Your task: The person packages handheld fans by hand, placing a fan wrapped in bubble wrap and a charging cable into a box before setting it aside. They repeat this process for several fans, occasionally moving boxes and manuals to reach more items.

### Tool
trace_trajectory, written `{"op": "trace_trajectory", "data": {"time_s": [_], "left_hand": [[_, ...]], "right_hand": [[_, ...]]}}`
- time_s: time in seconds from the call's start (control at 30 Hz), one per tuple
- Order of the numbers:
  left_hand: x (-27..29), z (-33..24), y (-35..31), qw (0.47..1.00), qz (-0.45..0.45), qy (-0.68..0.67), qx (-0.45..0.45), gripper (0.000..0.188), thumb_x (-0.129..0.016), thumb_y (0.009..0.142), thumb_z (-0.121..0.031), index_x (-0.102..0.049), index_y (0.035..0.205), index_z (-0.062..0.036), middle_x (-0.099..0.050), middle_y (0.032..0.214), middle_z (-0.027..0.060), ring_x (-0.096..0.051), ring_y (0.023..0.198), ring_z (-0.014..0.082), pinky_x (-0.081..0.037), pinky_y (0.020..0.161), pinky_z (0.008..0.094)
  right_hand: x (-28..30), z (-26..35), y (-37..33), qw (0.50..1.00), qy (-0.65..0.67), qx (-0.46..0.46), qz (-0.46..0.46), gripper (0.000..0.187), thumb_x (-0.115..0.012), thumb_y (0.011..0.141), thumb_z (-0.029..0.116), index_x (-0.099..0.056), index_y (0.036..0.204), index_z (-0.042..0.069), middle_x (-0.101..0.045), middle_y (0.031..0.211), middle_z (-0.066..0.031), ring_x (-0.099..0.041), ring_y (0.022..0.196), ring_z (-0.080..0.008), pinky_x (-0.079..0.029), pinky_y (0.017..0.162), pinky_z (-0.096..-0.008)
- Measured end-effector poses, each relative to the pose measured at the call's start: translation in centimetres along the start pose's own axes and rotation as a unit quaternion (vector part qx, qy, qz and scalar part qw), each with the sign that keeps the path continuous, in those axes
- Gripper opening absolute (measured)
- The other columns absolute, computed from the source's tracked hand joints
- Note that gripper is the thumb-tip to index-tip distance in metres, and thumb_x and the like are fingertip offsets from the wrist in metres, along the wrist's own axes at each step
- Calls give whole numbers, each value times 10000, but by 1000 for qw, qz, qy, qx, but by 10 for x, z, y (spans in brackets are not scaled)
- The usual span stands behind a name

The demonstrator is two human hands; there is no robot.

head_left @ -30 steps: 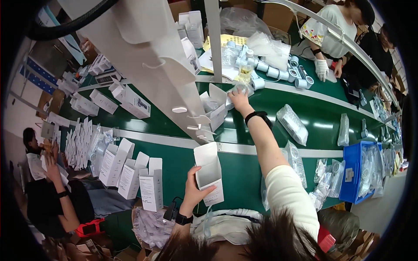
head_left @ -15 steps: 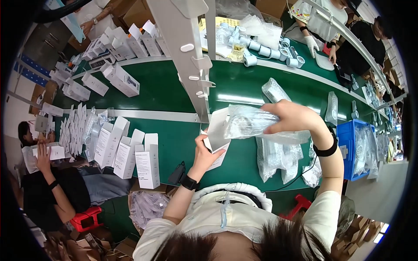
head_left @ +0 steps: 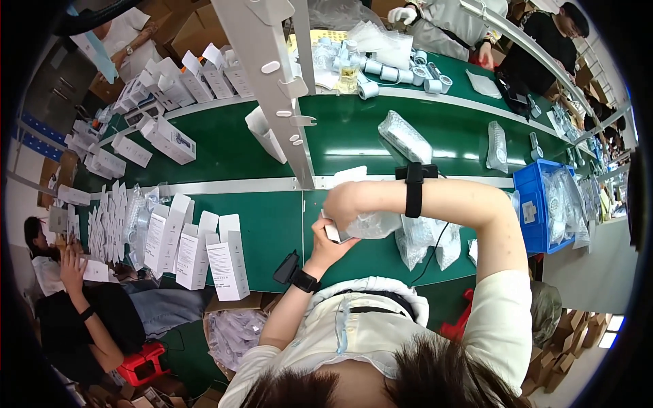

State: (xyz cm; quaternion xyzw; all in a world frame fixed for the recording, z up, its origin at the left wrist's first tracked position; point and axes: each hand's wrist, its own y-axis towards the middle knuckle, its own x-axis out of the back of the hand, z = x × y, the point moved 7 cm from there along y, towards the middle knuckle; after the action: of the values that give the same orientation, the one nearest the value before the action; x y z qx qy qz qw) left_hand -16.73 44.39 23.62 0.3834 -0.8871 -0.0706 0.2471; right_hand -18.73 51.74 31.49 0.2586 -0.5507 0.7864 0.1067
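Note:
My left hand (head_left: 328, 246) grips a small white carton (head_left: 332, 232) near the middle of the green bench, thumb along its near side. Above the carton's mouth is my right hand (head_left: 348, 202), bent over with the fingers out of sight. A bubble-wrapped item (head_left: 377, 225) shows beneath that palm and wrist, one end toward the carton; what lies inside the carton is hidden. A raised white flap (head_left: 350, 175) stands behind my right hand. Just right of the hands, more bubble-wrapped packs (head_left: 428, 241) lie in a pile, partly covered by my right forearm.
Upright open cartons (head_left: 228, 265) stand at the left. A metal post (head_left: 289, 115) rises beyond my hands; one open carton (head_left: 265, 136) leans beside it. A blue bin (head_left: 541, 207) with wrapped items sits right. Co-workers sit left and across the bench.
My right hand has brought the bubble-wrapped item left and over the carton's mouth. The view has shifted slightly. An open carton now shows beside the post, and a gloved co-worker across has moved.

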Motion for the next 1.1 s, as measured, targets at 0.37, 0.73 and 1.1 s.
{"op": "trace_trajectory", "data": {"time_s": [0.37, 0.73, 1.1], "left_hand": [[63, 35, -28, 993, -93, 1, 71, 862, -813, 539, -109, -186, 1132, -96, -252, 1198, 182, -385, 1080, 301, -354, 896, 408], [64, -4, 2, 997, -6, 23, -79, 906, -807, 521, -64, -208, 1197, -138, -236, 1265, 173, -332, 1146, 296, -311, 945, 415], [53, -33, 21, 995, 28, 90, -39, 710, -783, 525, -86, -393, 1118, -107, -389, 1163, 150, -423, 1068, 289, -368, 872, 359]], "right_hand": [[-70, -253, -48, 759, 213, -438, -432, 653, -675, 684, 288, -376, 1257, 192, -477, 1162, -134, -457, 1069, -308, -369, 881, -442], [-129, -236, -100, 755, 305, -461, -355, 648, -690, 614, 261, -411, 1185, 137, -521, 1075, -172, -531, 977, -344, -466, 779, -441], [-367, -254, -129, 561, 395, -422, -592, 720, -711, 629, 247, -378, 1258, 137, -516, 1083, -195, -509, 995, -383, -413, 863, -438]]}}
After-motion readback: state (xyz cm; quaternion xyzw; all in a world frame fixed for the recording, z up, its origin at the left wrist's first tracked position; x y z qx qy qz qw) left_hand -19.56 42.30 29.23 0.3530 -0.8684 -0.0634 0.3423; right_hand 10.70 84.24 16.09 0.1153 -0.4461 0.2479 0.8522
